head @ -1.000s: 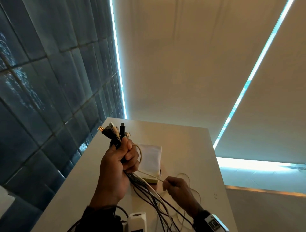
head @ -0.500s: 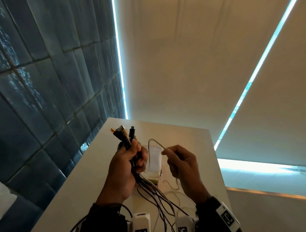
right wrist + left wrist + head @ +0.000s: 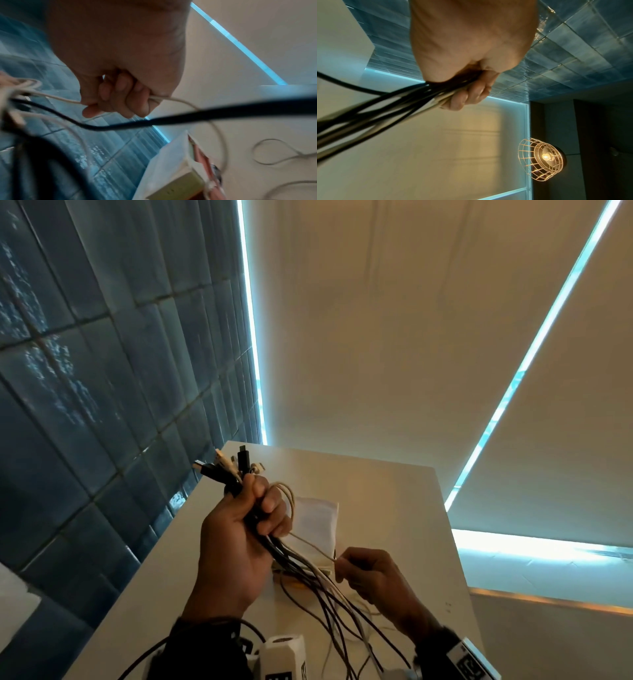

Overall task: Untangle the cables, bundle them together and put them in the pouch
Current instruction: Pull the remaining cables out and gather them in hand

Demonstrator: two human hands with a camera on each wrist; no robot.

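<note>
In the head view the left hand [image 3: 236, 529] is raised above the white surface [image 3: 394, 508], its fingers [image 3: 272, 505] clamped around a bunch of black and white cables [image 3: 308, 573] whose plugs [image 3: 229, 467] fan out above the fist while the loose ends trail down toward the near edge. The right hand [image 3: 373, 580] sits lower and to the right, fingers curled and pinching a thin white cable [image 3: 311, 547] that runs taut up to the left fist and loops over it. The white pouch [image 3: 317, 520] lies on the surface just behind both hands. The left wrist view shows the same fist from below, fingers [image 3: 471, 94] wrapped tight on the cables [image 3: 385, 108], with a caged lamp [image 3: 542, 159] glowing behind. In the right wrist view the fingers [image 3: 123, 93] are closed on the white cable [image 3: 56, 98], a black cable [image 3: 205, 115] crosses in front, and the pouch [image 3: 169, 159] lies below on the surface [image 3: 257, 128] beside slack loops of white cable.
</note>
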